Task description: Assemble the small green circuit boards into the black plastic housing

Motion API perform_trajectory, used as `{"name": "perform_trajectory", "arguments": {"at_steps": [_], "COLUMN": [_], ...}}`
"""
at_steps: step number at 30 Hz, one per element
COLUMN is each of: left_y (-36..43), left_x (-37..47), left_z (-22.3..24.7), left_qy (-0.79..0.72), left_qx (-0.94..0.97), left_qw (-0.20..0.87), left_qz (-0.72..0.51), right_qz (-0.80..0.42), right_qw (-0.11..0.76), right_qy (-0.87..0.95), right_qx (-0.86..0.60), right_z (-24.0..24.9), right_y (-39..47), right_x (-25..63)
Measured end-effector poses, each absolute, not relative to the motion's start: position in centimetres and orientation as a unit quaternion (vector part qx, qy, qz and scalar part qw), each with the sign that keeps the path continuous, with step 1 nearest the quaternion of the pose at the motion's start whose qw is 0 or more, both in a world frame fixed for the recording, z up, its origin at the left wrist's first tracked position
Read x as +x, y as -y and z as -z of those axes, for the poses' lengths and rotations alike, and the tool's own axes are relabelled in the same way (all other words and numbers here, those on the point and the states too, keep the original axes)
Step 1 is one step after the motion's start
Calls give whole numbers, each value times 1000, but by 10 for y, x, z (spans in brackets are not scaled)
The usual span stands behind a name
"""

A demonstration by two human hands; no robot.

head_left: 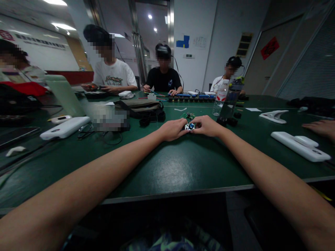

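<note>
Between my left hand (171,130) and right hand (208,125) is the board (190,127), with some parts (188,115) just behind it on the table (172,167). Farther back lie the bag (140,108), to my left, and the bottle (221,99), to my right. The tumbler (65,96) stands far left, behind a power bank (66,127).

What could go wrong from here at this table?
The small white-and-blue piece is pinched between the left hand and right hand; it might slip. The little green pieces just beyond could get nudged. The upright clear plastic bottle with a red-marked label, past the right hand, might tip if bumped.
</note>
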State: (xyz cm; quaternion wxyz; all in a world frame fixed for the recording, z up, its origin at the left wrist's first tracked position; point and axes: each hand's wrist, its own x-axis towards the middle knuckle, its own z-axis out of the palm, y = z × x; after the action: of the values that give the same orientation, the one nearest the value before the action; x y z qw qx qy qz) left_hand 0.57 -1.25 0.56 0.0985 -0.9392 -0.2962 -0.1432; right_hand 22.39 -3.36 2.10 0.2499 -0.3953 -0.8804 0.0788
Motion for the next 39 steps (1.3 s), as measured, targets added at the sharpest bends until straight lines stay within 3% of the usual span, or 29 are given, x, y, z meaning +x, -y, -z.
{"name": "perform_trajectory", "arguments": {"at_steps": [39], "left_y": [13], "left_x": [7], "left_z": [-6], "left_qy": [310], "left_qx": [-933], "left_qw": [114], "left_qz": [145], "right_qz": [-77], "right_qw": [291], "right_qy": [858], "right_qx": [-416], "right_z": [-24], "right_y": [39], "right_x": [220]}}
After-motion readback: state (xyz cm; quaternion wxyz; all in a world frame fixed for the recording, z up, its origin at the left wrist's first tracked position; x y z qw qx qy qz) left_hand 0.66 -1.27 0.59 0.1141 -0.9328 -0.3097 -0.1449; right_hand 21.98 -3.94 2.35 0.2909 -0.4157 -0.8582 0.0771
